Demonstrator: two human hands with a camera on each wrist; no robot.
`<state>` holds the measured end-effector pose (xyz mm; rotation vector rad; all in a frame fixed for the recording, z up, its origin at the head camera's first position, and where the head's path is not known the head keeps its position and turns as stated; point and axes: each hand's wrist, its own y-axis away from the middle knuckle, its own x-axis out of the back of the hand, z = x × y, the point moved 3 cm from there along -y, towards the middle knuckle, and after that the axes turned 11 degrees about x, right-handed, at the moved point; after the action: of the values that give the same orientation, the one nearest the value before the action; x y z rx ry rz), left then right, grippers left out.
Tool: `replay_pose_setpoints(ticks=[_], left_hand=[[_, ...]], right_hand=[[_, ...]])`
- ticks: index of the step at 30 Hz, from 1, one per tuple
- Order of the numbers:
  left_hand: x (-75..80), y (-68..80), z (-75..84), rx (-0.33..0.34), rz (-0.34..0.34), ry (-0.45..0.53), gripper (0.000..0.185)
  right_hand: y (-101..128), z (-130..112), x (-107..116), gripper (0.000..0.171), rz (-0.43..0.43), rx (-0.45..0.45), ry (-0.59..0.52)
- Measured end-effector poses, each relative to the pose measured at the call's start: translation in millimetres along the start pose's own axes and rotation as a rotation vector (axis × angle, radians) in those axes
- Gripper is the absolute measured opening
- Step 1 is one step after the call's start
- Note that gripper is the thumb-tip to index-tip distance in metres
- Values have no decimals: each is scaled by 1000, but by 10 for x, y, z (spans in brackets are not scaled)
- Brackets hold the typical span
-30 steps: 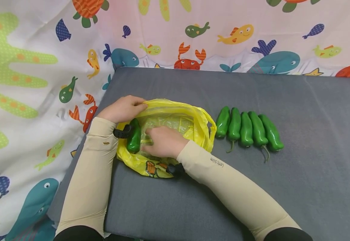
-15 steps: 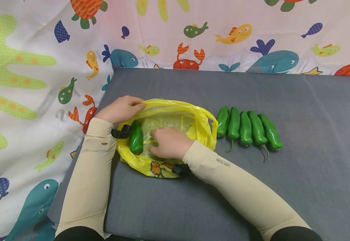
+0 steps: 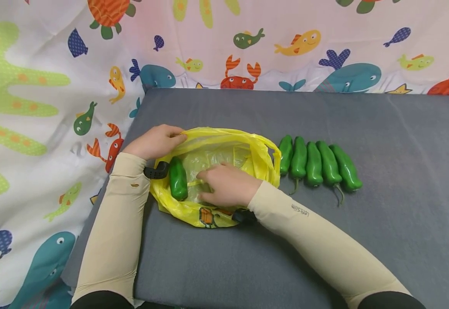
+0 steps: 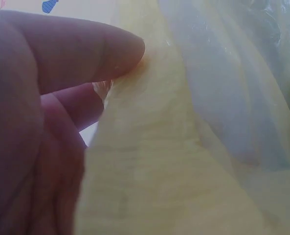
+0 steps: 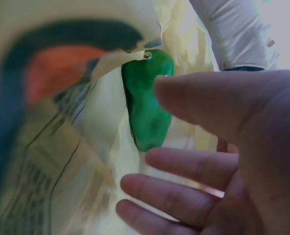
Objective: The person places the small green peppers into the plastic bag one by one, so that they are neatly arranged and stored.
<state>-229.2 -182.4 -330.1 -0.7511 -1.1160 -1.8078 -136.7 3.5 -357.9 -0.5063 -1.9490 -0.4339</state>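
Observation:
A yellow plastic bag (image 3: 262, 161) lies on the table with its mouth spread wide. At the bag's far left rim, my left hand (image 3: 156, 141) pinches the plastic; the left wrist view shows the bag's edge (image 4: 140, 147) between thumb and fingers. One green pepper (image 3: 178, 178) rests inside the bag on the left. My right hand (image 3: 230, 185) is over the bag's opening, to the right of that pepper and apart from it. In the right wrist view, its fingers (image 5: 184, 196) are extended and loosely spread, with nothing held; the pepper (image 5: 147, 105) is beyond them.
Several green peppers (image 3: 314, 165) lie side by side in a row just right of the bag. The table (image 3: 402, 214) has a grey cloth surface. A white curtain (image 3: 201, 38) with sea animals borders it at the back and left.
My right hand has shifted right, away from the pepper in the bag. That pepper and the bag appear slightly further right. My left hand keeps its pinch on the rim.

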Motion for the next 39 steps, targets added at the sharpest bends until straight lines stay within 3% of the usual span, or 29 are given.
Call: replay_pose_setpoints(ticks=[7,20,39], left_hand=[[-28,-12,-3,-4,5,5,37],[-24,-31,12,-5,-2,-14,40],[-33,-29,5,11,-3,-9,39]], right_hand=[[246,60,74,50,89,17,-9],[779,261,386,45,255,-34,-22],[1315,493,612,47,350,-145,-27]])
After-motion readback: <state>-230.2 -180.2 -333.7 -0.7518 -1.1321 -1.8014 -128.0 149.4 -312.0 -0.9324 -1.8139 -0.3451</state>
